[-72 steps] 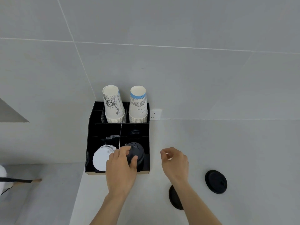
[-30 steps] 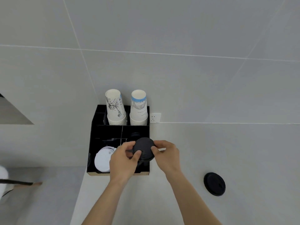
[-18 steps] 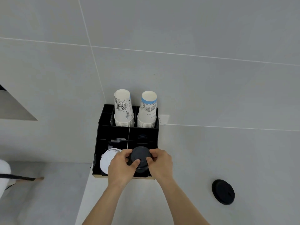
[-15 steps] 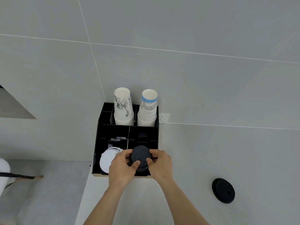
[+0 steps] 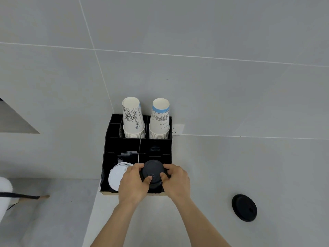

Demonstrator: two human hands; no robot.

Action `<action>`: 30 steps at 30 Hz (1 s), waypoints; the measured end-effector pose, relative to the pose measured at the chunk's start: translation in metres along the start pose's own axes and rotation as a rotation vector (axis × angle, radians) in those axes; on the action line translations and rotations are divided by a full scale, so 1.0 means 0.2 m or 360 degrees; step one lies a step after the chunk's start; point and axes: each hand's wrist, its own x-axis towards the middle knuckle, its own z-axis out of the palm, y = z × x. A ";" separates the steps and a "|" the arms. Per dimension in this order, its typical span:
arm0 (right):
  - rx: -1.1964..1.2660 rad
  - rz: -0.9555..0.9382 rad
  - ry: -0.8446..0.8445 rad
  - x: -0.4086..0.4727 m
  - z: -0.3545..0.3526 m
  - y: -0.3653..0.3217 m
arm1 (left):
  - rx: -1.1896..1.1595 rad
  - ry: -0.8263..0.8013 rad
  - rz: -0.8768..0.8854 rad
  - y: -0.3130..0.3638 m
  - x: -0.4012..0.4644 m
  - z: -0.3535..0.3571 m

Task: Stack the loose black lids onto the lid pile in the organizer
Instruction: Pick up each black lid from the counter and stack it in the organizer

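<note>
A black organizer (image 5: 106, 150) stands at the counter's back left corner. In its front right compartment rests a pile of black lids (image 5: 152, 171). My left hand (image 5: 132, 182) grips the top lid's left edge, thumb on its face. From the right, my right hand (image 5: 176, 180) grips the same lid. The pile's lower part is hidden behind my hands. One loose black lid (image 5: 244, 207) lies flat on the counter to the right, apart from both hands.
White lids (image 5: 115, 175) fill the front left compartment. Two stacks of upturned paper cups (image 5: 133, 120) (image 5: 159, 120) stand in the back compartments. More dark lids (image 5: 155, 148) sit in a middle compartment. A wall socket (image 5: 177, 129) is behind; the counter's left edge drops to the floor.
My right hand brought a loose black lid from the counter to the pile, and both hands lowered it onto the stack. Only one loose lid now lies on the counter.
</note>
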 end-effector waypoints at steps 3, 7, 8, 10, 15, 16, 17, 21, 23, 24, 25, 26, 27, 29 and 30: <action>0.0113 0.0012 0.0110 0.00 -0.10 0.01 | 0.0039 0.0114 0.0053 0.05 -0.02 -0.05; 0.0229 0.0110 0.0279 0.01 -0.31 0.12 | -0.0045 0.0195 0.0236 0.20 -0.05 -0.08; 0.0240 0.0147 0.0315 0.02 -0.36 0.16 | -0.0082 0.0172 0.0288 0.26 -0.06 -0.07; 0.0241 0.0233 0.0368 0.02 -0.47 0.28 | -0.0136 0.0106 0.0393 0.37 -0.09 0.00; 0.0204 0.0448 0.0437 -0.02 -0.67 0.59 | -0.0205 -0.0254 0.0508 0.60 -0.21 0.29; 0.0199 0.0489 0.0444 -0.04 -0.70 0.65 | -0.0207 -0.0334 0.0515 0.63 -0.23 0.36; 0.0194 0.0525 0.0451 -0.05 -0.73 0.70 | -0.0201 -0.0406 0.0518 0.66 -0.25 0.42; 0.0212 0.0653 0.0373 -0.11 -0.82 0.88 | -0.0137 -0.0642 0.0454 0.76 -0.31 0.64; 0.0243 0.0699 0.0319 -0.13 -0.83 0.96 | -0.0128 -0.0771 0.0418 0.80 -0.34 0.72; 0.0260 0.0723 0.0307 -0.14 -0.84 1.00 | -0.0133 -0.0844 0.0383 0.82 -0.36 0.76; 0.0279 0.0745 0.0296 -0.15 -0.85 1.03 | -0.0141 -0.0915 0.0346 0.82 -0.37 0.80; 0.0298 0.0763 0.0271 -0.16 -0.85 1.05 | -0.0141 -0.0990 0.0303 0.83 -0.39 0.84; 0.0322 0.0776 0.0232 -0.18 -0.85 1.07 | -0.0146 -0.1055 0.0268 0.83 -0.41 0.87; 0.0366 0.0799 0.0151 -0.19 -0.84 1.11 | -0.0171 -0.1200 0.0195 0.82 -0.44 0.94; 0.0392 0.0817 0.0123 -0.20 -0.84 1.12 | -0.0186 -0.1287 0.0139 0.82 -0.47 0.96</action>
